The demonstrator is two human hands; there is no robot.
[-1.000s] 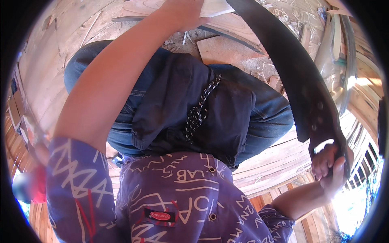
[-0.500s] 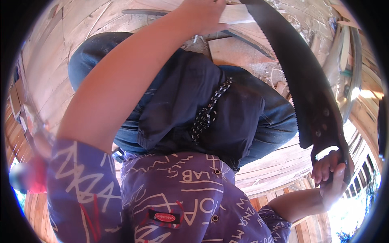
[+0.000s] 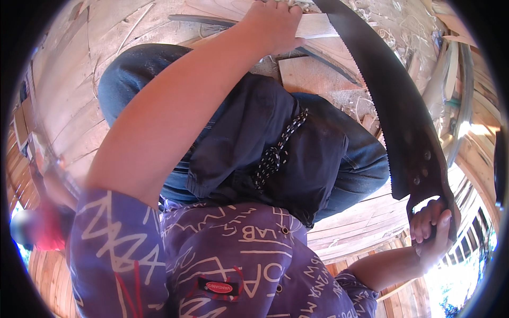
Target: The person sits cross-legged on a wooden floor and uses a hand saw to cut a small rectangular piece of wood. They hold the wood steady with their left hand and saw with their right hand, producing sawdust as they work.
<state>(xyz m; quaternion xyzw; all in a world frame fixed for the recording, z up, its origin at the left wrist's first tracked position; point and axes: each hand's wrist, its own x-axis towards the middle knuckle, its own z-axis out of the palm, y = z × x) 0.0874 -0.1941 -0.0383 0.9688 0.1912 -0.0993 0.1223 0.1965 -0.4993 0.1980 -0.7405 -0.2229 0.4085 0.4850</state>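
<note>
Gripping the handsaw (image 3: 395, 114) by its dark handle with my right hand (image 3: 432, 230), fingers curled tight through the grip opening down at the lower right. That blade is long, flat and dark, kind of rusty looking, with jagged teeth along the edge facing me and three small rivets near the handle. Its long axis runs on a diagonal, from my right hand up and away toward the top middle, tip end pointing at the wood I'm working on.

My left hand (image 3: 273, 24) is stretched way out, palm down, fingers bent over a pale flat piece of wood (image 3: 318, 26), pressing on it right beside where the blade crosses. One saw, one board under my hand, plus one more squarish wood offcut (image 3: 307, 77) lying nearer me, just below it.

Everything around is wood: plank floor (image 3: 360, 228) with visible grain, and curly pale shavings (image 3: 392, 26) scattered up top. A thin dark curved strip (image 3: 212, 20) lies near the board. I'm squatting in blue jeans (image 3: 132, 74), a dark jacket (image 3: 254, 127) bunched at my lap with a black and white braided cord (image 3: 275, 151) hanging on it, and a purple shirt (image 3: 222, 259) with pale scribbly lettering.
</note>
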